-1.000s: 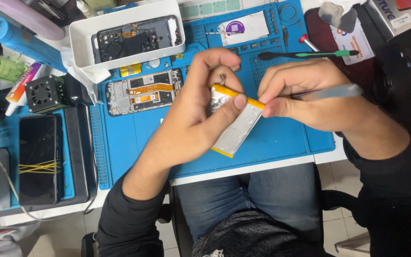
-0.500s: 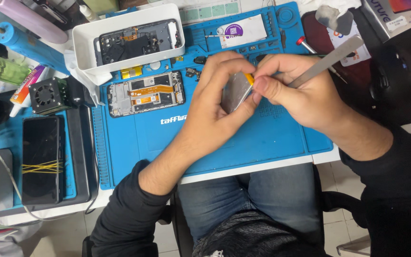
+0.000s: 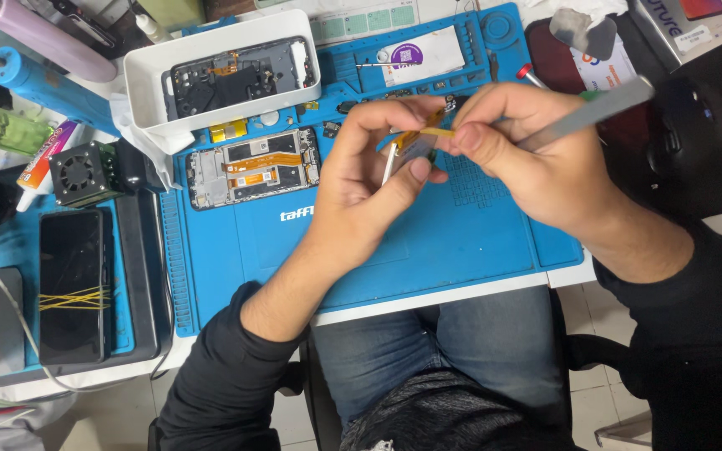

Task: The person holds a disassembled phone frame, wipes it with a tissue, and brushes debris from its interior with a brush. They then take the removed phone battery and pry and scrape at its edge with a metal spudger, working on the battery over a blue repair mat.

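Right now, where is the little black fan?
In the head view, the black fan sits at the left, just beside the blue mat, above the dark phone bound with yellow rubber bands.

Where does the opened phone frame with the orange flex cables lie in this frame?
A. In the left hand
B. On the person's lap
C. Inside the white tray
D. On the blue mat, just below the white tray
D: the phone frame lies flat on the blue mat, just below the white tray, clear of the left hand and the right hand.
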